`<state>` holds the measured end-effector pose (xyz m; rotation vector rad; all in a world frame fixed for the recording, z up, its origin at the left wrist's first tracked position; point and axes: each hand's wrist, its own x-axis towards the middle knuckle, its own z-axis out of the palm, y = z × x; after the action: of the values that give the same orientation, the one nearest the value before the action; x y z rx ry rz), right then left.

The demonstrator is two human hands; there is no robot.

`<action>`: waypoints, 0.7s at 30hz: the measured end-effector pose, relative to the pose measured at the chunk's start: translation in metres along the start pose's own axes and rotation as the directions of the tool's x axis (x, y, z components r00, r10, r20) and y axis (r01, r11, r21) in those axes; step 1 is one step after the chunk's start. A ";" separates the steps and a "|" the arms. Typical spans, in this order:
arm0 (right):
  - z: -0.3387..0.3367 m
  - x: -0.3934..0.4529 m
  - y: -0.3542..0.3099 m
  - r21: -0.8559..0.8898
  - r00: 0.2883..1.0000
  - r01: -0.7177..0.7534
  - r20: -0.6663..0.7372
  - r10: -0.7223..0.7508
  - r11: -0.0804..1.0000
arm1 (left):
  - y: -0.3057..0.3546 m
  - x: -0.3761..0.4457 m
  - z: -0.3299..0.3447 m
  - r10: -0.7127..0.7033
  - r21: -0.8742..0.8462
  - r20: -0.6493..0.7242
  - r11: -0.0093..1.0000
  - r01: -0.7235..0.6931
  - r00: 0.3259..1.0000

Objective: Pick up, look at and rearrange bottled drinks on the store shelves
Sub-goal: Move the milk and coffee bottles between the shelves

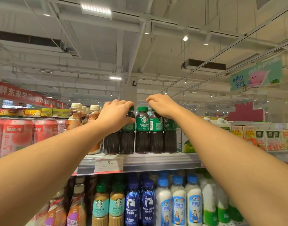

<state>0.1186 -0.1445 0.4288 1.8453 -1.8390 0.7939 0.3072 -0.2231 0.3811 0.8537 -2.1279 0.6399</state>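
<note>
Two Americano bottles on the top shelf [156, 162] are gripped: left hand [114, 114] around one bottle [127, 141], right hand [161, 104] apparently on another's cap [152, 110]. Both are best lifted straight, sparing the middle bottle [142, 128].

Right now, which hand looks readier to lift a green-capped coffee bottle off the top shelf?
Probably the left hand: its grip wraps the neck of a coffee bottle. The right hand only curls over another bottle's cap.

Green-capped bottle [142, 129] — "AMERICANO"; price tag [108, 164] — "9.80".
</note>
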 end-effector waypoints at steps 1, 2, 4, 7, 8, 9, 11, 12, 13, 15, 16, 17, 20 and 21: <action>-0.004 0.000 0.006 -0.011 1.000 -0.015 0.026 0.015 1.000 | 0.000 0.000 0.000 0.002 -0.001 -0.002 1.000 -0.002 1.000; -0.007 -0.001 0.012 -0.026 0.997 -0.024 0.071 0.025 0.999 | -0.001 -0.001 0.001 0.004 -0.002 -0.003 1.000 -0.004 1.000; -0.009 -0.003 0.022 -0.040 0.990 -0.013 0.142 0.019 0.999 | -0.002 -0.001 0.001 0.006 -0.001 -0.004 1.000 -0.006 1.000; -0.007 -0.005 0.028 -0.003 0.991 0.007 0.137 -0.006 1.000 | -0.001 -0.002 0.001 0.006 0.002 -0.005 1.000 -0.006 1.000; -0.006 -0.005 0.029 0.003 0.991 0.010 0.130 -0.010 1.000 | 0.000 -0.002 0.000 0.008 0.003 -0.001 1.000 -0.008 1.000; -0.005 -0.004 0.029 0.006 0.992 0.010 0.128 -0.011 1.000 | 0.000 -0.001 0.001 0.008 0.003 0.001 1.000 -0.008 1.000; -0.004 -0.002 0.031 0.002 0.991 0.010 0.130 -0.011 1.000 | -0.001 0.000 0.001 0.013 0.005 0.002 1.000 -0.013 1.000; -0.004 -0.002 0.032 -0.002 0.991 0.012 0.132 -0.012 1.000 | -0.001 0.000 0.001 0.018 0.009 0.005 1.000 -0.018 1.000; -0.005 -0.002 0.033 -0.006 0.992 0.013 0.128 -0.012 1.000 | -0.001 0.000 0.000 0.023 0.013 0.005 1.000 -0.024 1.000; -0.006 -0.005 0.033 -0.017 0.992 0.020 0.126 -0.018 1.000 | -0.001 -0.001 -0.002 0.031 0.030 0.005 0.999 -0.031 1.000; -0.006 -0.008 0.031 -0.024 0.992 0.026 0.121 -0.023 0.999 | -0.002 -0.003 -0.003 0.036 0.050 0.000 0.998 -0.036 0.999; -0.006 -0.011 0.028 -0.035 0.994 0.031 0.110 -0.027 0.999 | -0.002 -0.005 -0.005 0.042 0.073 -0.007 0.996 -0.042 0.999; 0.000 -0.022 0.020 -0.123 0.996 0.077 -0.024 -0.080 0.989 | 0.001 -0.016 -0.011 0.079 0.117 -0.039 0.990 -0.074 0.996; 0.003 -0.028 0.017 -0.154 0.988 0.106 -0.092 -0.121 0.982 | 0.005 -0.021 -0.014 0.097 0.129 -0.057 0.988 -0.089 0.994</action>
<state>0.1031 -0.1265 0.4065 1.7653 -1.6670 0.6775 0.3205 -0.2035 0.3722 0.7942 -2.0978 0.8471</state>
